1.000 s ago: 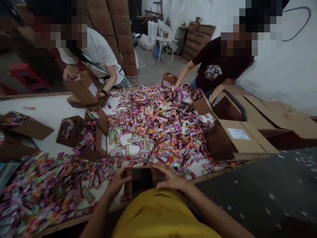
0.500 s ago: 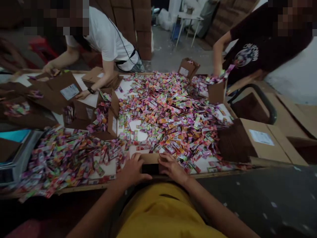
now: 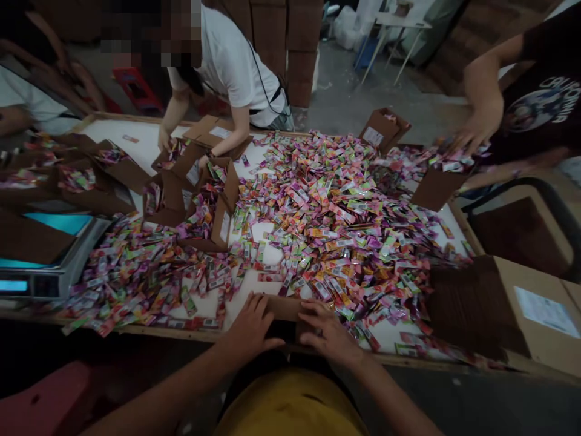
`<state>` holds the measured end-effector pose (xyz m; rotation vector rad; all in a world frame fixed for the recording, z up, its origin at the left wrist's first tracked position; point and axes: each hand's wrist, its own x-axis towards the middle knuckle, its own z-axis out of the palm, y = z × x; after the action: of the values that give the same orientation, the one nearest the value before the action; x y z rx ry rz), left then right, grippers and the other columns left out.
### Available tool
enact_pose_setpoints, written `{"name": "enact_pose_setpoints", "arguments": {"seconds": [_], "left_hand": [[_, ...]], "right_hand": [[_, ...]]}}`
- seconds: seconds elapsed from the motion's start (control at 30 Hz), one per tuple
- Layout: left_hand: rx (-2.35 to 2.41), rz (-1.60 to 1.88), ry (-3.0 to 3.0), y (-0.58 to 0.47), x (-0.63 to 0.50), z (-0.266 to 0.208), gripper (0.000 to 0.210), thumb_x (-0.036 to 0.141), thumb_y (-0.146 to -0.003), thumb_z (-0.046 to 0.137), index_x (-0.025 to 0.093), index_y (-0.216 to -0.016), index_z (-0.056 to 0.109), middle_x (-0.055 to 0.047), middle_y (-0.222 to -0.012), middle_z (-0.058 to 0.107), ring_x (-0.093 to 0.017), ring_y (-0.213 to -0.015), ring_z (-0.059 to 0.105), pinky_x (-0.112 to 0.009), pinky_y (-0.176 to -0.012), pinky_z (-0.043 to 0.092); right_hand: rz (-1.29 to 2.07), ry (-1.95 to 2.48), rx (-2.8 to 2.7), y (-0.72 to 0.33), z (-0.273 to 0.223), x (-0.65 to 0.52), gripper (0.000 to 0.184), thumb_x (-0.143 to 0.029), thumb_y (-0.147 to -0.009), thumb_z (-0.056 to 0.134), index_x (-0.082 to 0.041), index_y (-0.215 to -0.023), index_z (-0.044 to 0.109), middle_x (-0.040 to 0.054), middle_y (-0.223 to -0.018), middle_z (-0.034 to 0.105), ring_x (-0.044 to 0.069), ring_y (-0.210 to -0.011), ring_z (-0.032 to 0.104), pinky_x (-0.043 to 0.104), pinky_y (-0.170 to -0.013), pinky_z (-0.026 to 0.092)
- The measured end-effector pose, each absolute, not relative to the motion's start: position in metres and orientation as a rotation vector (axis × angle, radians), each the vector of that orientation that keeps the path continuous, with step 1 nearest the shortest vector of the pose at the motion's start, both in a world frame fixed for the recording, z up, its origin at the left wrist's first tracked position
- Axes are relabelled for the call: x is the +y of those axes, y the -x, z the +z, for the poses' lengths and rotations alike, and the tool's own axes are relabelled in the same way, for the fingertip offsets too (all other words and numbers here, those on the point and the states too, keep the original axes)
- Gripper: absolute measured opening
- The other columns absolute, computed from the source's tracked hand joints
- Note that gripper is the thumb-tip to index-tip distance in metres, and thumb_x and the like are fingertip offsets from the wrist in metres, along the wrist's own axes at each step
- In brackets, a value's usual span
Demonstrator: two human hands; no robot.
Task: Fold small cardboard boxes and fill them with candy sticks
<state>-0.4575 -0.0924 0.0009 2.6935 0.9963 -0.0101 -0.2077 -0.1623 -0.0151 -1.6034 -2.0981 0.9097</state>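
A small brown cardboard box (image 3: 284,307) stands at the table's near edge, its dark inside facing me. My left hand (image 3: 252,327) grips its left side, fingers over the top edge and thumb toward the opening. On the other side my right hand (image 3: 329,330) holds the box the same way. Just beyond the box spreads a large heap of small colourful sachets (image 3: 327,224), in pink, purple, orange and green. A second pile of sachets (image 3: 149,275) lies to the left. The box's bottom is hidden from me.
Filled open boxes (image 3: 204,227) stand left of centre. A scale with a lit display (image 3: 45,284) sits at far left. Flat cardboard (image 3: 476,309) is stacked at right. Across the table, a person in white (image 3: 231,66) and a person in dark clothing (image 3: 535,103) handle boxes.
The view has shifted left. My hands keep hold of the box at the near edge. The person at right now has a hand over the sachets atop their box.
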Motion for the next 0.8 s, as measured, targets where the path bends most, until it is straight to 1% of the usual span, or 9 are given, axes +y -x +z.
{"name": "enact_pose_setpoints", "arguments": {"seconds": [0.07, 0.13, 0.27, 0.4, 0.47, 0.57, 0.63, 0.7, 0.8], "left_hand": [[1.048, 0.018, -2.693, 0.452, -0.086, -0.010, 0.046, 0.058, -0.082, 0.061, 0.014, -0.094, 0.065, -0.016, -0.115, 0.059, -0.033, -0.114, 0.055, -0.053, -0.103, 0.040], [1.062, 0.047, -2.693, 0.448, -0.081, -0.022, 0.035, 0.048, -0.087, 0.060, 0.014, -0.091, 0.065, -0.014, -0.106, 0.062, -0.029, -0.104, 0.058, -0.049, -0.094, 0.045], [0.909, 0.074, -2.677, 0.449, -0.081, -0.038, 0.029, 0.043, -0.090, 0.059, 0.017, -0.101, 0.065, -0.016, -0.127, 0.058, -0.030, -0.118, 0.052, -0.053, -0.102, 0.037], [0.757, -0.091, -2.728, 0.447, -0.099, -0.039, 0.107, 0.059, -0.057, 0.083, 0.029, -0.149, 0.036, -0.023, -0.159, 0.021, -0.050, -0.142, 0.019, -0.073, -0.108, 0.007], [0.830, -0.168, -2.771, 0.442, -0.108, -0.040, 0.113, 0.044, -0.063, 0.083, 0.037, -0.155, 0.017, -0.019, -0.163, 0.011, -0.049, -0.144, 0.014, -0.071, -0.109, 0.006], [1.117, -0.109, -2.738, 0.438, -0.117, -0.041, 0.096, 0.026, -0.077, 0.072, 0.047, -0.152, 0.017, -0.013, -0.163, 0.016, -0.044, -0.141, 0.027, -0.064, -0.111, 0.017], [1.398, -0.014, -2.625, 0.446, -0.119, -0.040, 0.090, 0.026, -0.074, 0.074, 0.048, -0.149, 0.028, -0.013, -0.162, 0.020, -0.046, -0.138, 0.032, -0.064, -0.108, 0.023], [1.719, 0.090, -2.415, 0.465, -0.119, -0.034, 0.085, 0.033, -0.072, 0.076, 0.043, -0.147, 0.038, -0.015, -0.159, 0.026, -0.047, -0.136, 0.033, -0.065, -0.106, 0.027], [2.063, 0.361, -1.812, 0.502, -0.118, -0.021, 0.089, 0.050, -0.073, 0.073, 0.032, -0.151, 0.034, -0.017, -0.150, 0.039, -0.042, -0.133, 0.042, -0.060, -0.105, 0.037]], "right_hand": [[0.870, 1.611, -2.117, 0.211, -0.018, -0.160, 0.046, -0.031, -0.077, 0.077, -0.023, -0.122, 0.068, 0.0118, -0.136, 0.056, 0.033, -0.130, 0.044, 0.056, -0.107, 0.040], [0.750, 1.612, -2.084, 0.219, -0.028, -0.162, 0.033, -0.018, -0.081, 0.070, -0.023, -0.113, 0.071, 0.0112, -0.130, 0.060, 0.030, -0.126, 0.046, 0.053, -0.103, 0.042], [0.467, 1.543, -2.020, 0.232, -0.051, -0.177, 0.034, -0.006, -0.085, 0.055, -0.020, -0.111, 0.070, 0.0130, -0.124, 0.062, 0.029, -0.123, 0.046, 0.053, -0.100, 0.042], [0.630, 1.477, -2.057, 0.215, -0.053, -0.160, 0.027, -0.009, -0.084, 0.057, -0.025, -0.096, 0.075, 0.0078, -0.122, 0.064, 0.026, -0.118, 0.051, 0.047, -0.099, 0.043], [0.816, 1.489, -2.098, 0.200, -0.053, -0.123, 0.026, -0.008, -0.084, 0.055, -0.025, -0.086, 0.075, 0.0055, -0.108, 0.068, 0.021, -0.106, 0.058, 0.037, -0.093, 0.048], [0.748, 1.711, -2.304, 0.190, -0.067, -0.041, 0.043, -0.005, -0.082, 0.054, -0.024, -0.117, 0.069, 0.0099, -0.123, 0.064, 0.024, -0.115, 0.055, 0.040, -0.096, 0.047], [0.552, 1.811, -2.560, 0.193, -0.084, 0.012, 0.059, -0.011, -0.083, 0.057, -0.028, -0.139, 0.052, 0.0121, -0.149, 0.044, 0.034, -0.135, 0.038, 0.056, -0.103, 0.039], [0.466, 1.780, -2.818, 0.196, -0.102, 0.051, 0.064, -0.018, -0.084, 0.060, -0.032, -0.144, 0.044, 0.0100, -0.158, 0.030, 0.040, -0.142, 0.026, 0.068, -0.104, 0.030], [0.474, 1.753, -2.914, 0.184, -0.114, 0.077, 0.058, -0.021, -0.082, 0.066, -0.027, -0.138, 0.052, 0.0158, -0.151, 0.040, 0.041, -0.136, 0.034, 0.066, -0.100, 0.037]]}}
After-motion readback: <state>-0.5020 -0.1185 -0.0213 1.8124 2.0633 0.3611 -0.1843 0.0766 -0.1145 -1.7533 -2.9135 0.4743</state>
